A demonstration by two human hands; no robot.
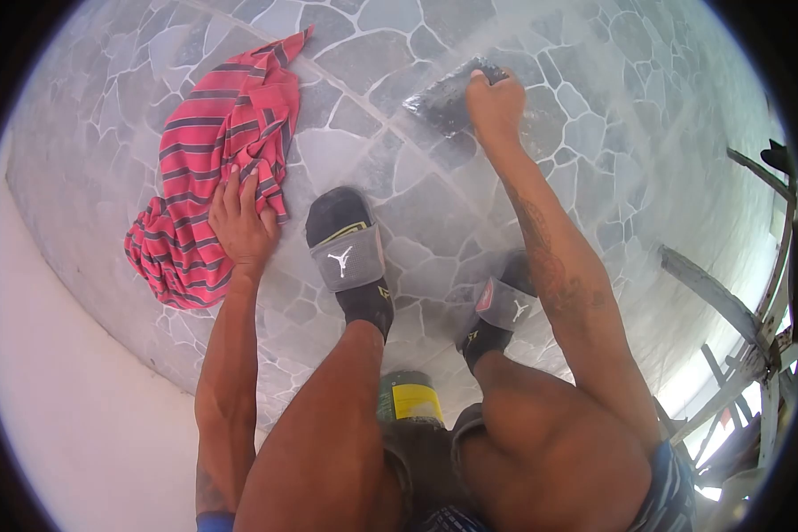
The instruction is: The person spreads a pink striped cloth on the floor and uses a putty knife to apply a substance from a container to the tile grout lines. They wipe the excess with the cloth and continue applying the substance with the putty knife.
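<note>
A red cloth with dark stripes (199, 168) lies bunched on the stone-patterned floor at the left. My left hand (242, 222) rests on its right side, fingers stretched out over the folds. Farther out and to the right, my right hand (496, 102) is closed at the right end of a dark, shiny, flat piece (443, 99), roughly rectangular, down against the floor. My palm hides the part it grips, and the exact kind of this piece cannot be made out.
My feet, in dark slide sandals (346, 253), stand between my hands. Under me is a dark container with a yellow label (415, 401). Grey wooden branches (723, 297) stick in from the right. A pale smooth surface (71, 328) borders the floor at lower left.
</note>
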